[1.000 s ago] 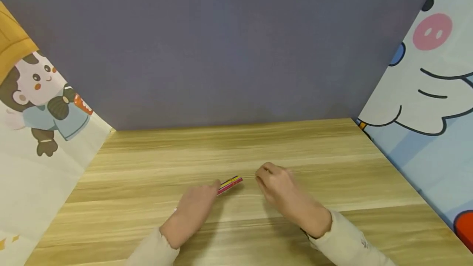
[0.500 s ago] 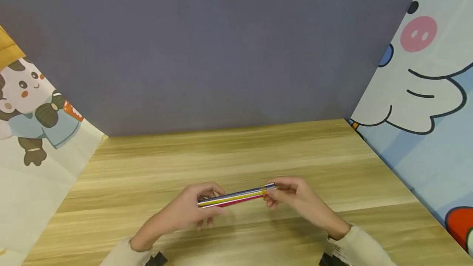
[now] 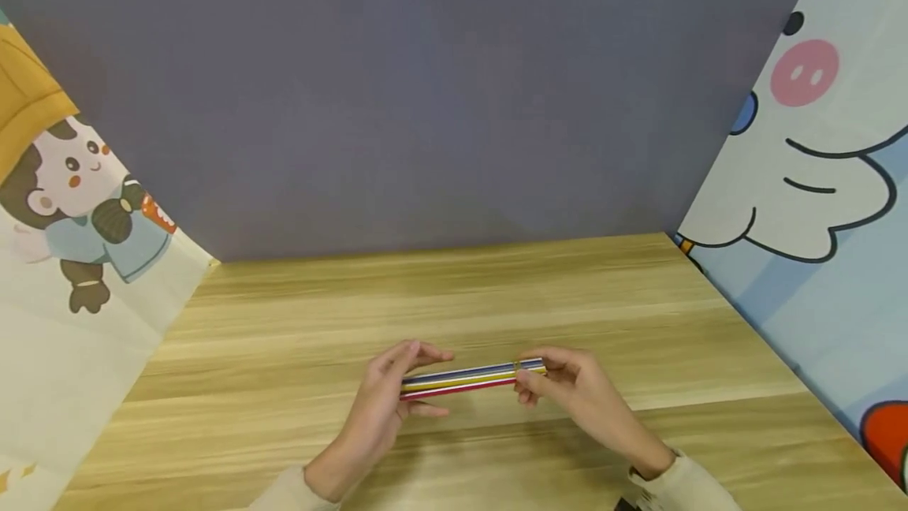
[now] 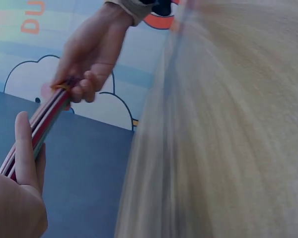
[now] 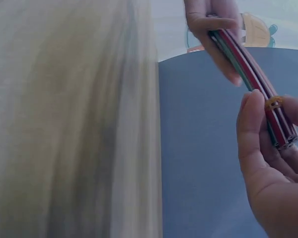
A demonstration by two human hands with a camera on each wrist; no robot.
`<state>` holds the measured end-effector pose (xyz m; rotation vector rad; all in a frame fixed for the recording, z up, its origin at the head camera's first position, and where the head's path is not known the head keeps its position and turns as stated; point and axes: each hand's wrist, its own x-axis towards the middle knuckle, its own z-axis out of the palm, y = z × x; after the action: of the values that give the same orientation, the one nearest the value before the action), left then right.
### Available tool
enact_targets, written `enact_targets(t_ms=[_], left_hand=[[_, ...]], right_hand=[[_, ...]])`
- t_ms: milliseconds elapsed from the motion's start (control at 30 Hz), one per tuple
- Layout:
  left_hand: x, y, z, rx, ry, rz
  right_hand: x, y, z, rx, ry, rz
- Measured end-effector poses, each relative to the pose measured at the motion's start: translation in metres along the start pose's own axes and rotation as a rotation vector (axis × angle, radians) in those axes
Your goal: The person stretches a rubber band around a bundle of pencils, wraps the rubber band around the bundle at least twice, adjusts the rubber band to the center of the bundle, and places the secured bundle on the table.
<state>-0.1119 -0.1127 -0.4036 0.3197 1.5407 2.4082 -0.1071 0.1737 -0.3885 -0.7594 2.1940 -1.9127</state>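
A bundle of thin coloured rods, blue, yellow, red and white, is held lengthwise above the table; whether they are pencils or straws I cannot tell. A yellow rubber band circles it near its right end. My right hand pinches that end at the band between thumb and fingers. At the other end, my left hand has its fingers stretched out along both sides of the bundle, with the rod ends at the palm. The left wrist view also shows straight left fingers beside the rods.
Below both hands lies the wood-grain table. A grey upright panel closes off its back edge. Cartoon-printed sheets stand at the left and right.
One second ago the left hand covered most of the bundle and the right hand was apart from it. Now the right hand pinches the banded end, and the left fingers have straightened.
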Motion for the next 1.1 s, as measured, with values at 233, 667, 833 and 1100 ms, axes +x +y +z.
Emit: enact_targets(t_ms=[233, 667, 833, 1100], left_hand=[[0.000, 0.005, 0.004, -0.017, -0.089, -0.001], [-0.003, 0.017, 0.006, 0.003, -0.080, 0.027], [-0.010, 0.009, 0.014, 0.037, -0.120, 0.010], [-0.008, 0.014, 0.015, 0.061, -0.143, 0.046]], right_hand=[[-0.004, 0.010, 0.001, 0.012, -0.089, -0.009], [-0.012, 0.009, -0.004, 0.091, -0.054, 0.031], [-0.014, 0.008, 0.008, 0.045, -0.068, -0.009], [-0.016, 0.003, 0.001, 0.023, -0.042, 0.017]])
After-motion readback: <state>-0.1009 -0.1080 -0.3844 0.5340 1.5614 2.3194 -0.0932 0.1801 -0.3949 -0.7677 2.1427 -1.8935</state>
